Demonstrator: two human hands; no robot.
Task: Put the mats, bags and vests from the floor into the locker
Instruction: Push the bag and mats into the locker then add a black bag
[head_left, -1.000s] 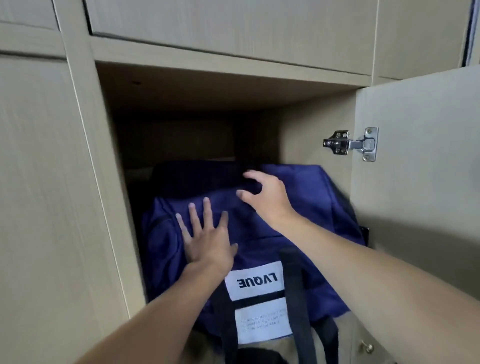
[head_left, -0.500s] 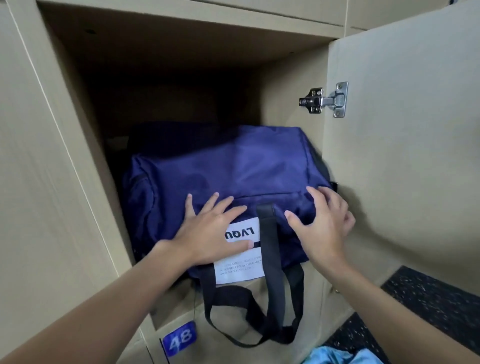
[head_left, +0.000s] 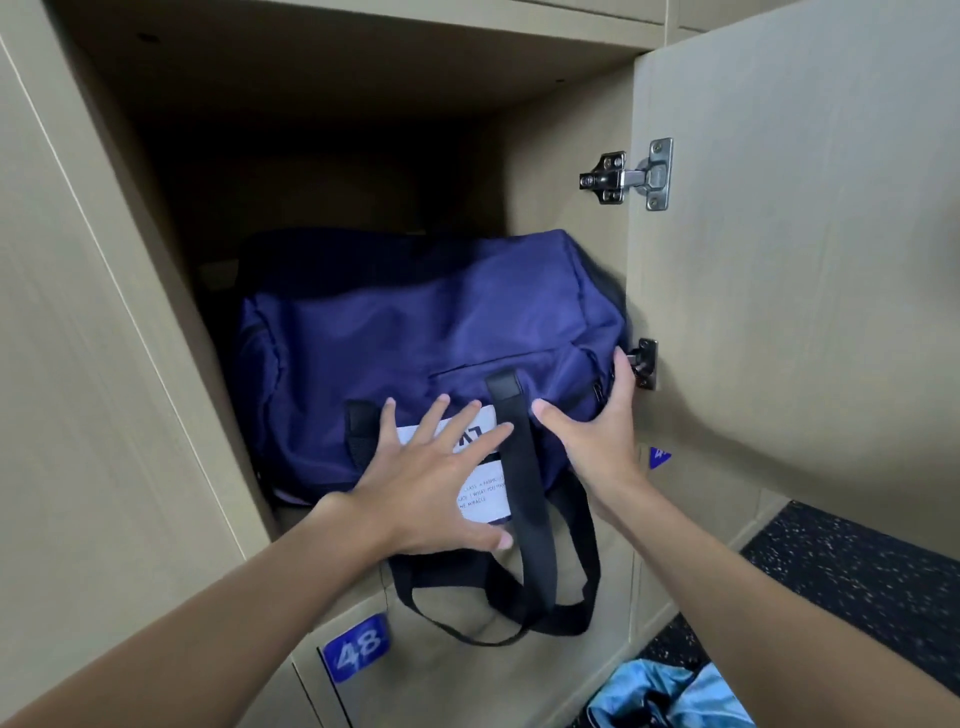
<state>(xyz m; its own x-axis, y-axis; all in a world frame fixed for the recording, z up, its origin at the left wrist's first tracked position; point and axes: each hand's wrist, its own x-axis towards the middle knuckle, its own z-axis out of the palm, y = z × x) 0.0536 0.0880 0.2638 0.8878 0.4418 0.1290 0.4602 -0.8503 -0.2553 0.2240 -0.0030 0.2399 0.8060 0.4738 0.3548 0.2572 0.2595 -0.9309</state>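
A navy duffel bag (head_left: 415, 332) with a white label lies inside the open locker (head_left: 322, 109), its front end at the opening and its black straps (head_left: 524, 571) hanging over the edge. My left hand (head_left: 436, 483) presses flat, fingers spread, on the label end of the bag. My right hand (head_left: 597, 431) presses against the bag's right front corner with straight fingers, next to the door's lower hinge. The bag's rear is lost in the locker's shadow.
The locker door (head_left: 800, 249) stands open at the right, with a metal hinge (head_left: 628, 176) on its inner side. Below is a shut locker numbered 48 (head_left: 357, 647). Light blue fabric (head_left: 670, 696) lies on the dark speckled floor (head_left: 857, 577).
Both hands have come back from the top of the bag to its front end. My right hand has shifted onto the right front corner. The bag sits slightly deeper.
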